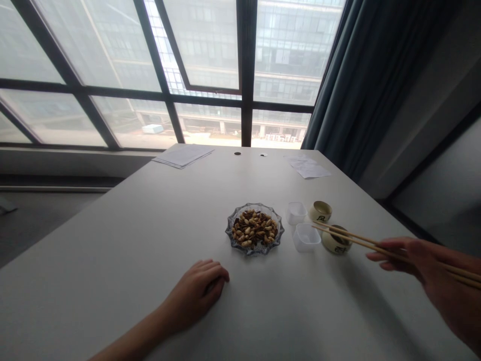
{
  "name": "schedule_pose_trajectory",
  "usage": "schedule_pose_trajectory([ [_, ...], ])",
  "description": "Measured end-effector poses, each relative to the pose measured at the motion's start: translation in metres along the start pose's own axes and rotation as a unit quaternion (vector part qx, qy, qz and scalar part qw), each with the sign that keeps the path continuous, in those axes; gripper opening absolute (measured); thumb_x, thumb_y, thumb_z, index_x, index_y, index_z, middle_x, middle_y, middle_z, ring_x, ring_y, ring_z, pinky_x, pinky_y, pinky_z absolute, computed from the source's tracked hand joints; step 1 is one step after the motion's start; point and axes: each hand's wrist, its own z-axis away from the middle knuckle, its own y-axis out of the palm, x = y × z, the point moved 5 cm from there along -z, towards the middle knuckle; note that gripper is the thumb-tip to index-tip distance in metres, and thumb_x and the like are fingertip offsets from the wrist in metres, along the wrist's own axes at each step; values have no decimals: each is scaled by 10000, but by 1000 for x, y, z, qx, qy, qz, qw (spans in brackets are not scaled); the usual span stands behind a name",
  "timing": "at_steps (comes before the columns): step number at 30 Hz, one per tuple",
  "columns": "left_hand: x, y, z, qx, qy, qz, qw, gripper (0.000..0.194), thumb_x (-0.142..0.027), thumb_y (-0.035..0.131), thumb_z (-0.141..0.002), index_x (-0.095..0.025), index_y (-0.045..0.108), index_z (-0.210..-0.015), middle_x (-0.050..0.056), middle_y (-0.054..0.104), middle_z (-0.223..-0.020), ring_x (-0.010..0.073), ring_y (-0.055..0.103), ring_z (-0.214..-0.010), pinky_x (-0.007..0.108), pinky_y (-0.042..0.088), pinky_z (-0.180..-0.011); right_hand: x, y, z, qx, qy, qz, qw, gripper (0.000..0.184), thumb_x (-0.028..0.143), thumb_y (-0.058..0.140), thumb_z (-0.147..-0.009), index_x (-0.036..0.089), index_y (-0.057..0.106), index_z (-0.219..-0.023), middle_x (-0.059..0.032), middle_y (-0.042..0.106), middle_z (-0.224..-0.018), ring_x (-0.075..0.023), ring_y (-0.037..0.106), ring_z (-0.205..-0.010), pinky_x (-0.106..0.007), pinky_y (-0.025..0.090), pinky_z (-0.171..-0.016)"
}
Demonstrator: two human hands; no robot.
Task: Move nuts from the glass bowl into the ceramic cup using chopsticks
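My left hand rests on the white table with its fingers loosely curled, holding nothing, just in front of a scalloped glass dish heaped with peanuts and dark seeds. My right hand grips a pair of wooden chopsticks at the right. Their tips point left, above a small square plastic cup. They also pass over a cream ceramic cup. Another plastic cup and a second ceramic cup stand behind these.
Loose papers lie at the far left of the table, with more sheets at the far right. Two small round holes mark the far edge. A large window and a dark curtain stand behind the table.
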Motion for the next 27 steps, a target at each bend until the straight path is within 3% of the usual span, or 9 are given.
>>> schedule_pose_trajectory([
  [3,0,0,1,-2,-2,5,1000,236,-149,453,-979,-224,674,-941,38,706,-896,204,616,-849,304,430,-807,33,59,-7,102,-2,-59,993,409,595,729,-871,201,820,-931,-126,806,-867,-314,792,-777,-410,679,-734],
  [6,2,0,2,-5,-6,11,1000,225,-135,471,-965,-221,676,-936,41,704,-893,206,609,-851,309,429,-808,55,116,-15,221,-8,-26,975,443,607,678,-910,189,822,-890,-110,801,-826,-266,782,-741,-354,656,-703],
  [10,7,0,4,-10,-4,22,1000,214,-104,499,-942,-227,674,-943,37,701,-900,204,609,-862,312,430,-816,70,160,-19,313,-30,39,949,443,597,645,-933,203,809,-815,-75,790,-771,-245,772,-741,-307,616,-672],
  [19,9,-1,5,-8,-2,32,999,215,-90,523,-917,-234,681,-941,33,703,-895,202,604,-852,316,439,-816,75,174,-22,330,-64,86,938,443,572,618,-953,218,795,-755,-59,778,-743,-222,752,-683,-276,568,-610],
  [27,10,0,6,-7,-5,25,1000,223,-76,528,-905,-239,675,-946,22,707,-902,201,606,-855,318,428,-819,60,175,-19,331,-21,63,941,447,600,640,-938,194,809,-855,-83,789,-776,-234,769,-722,-291,597,-644],
])
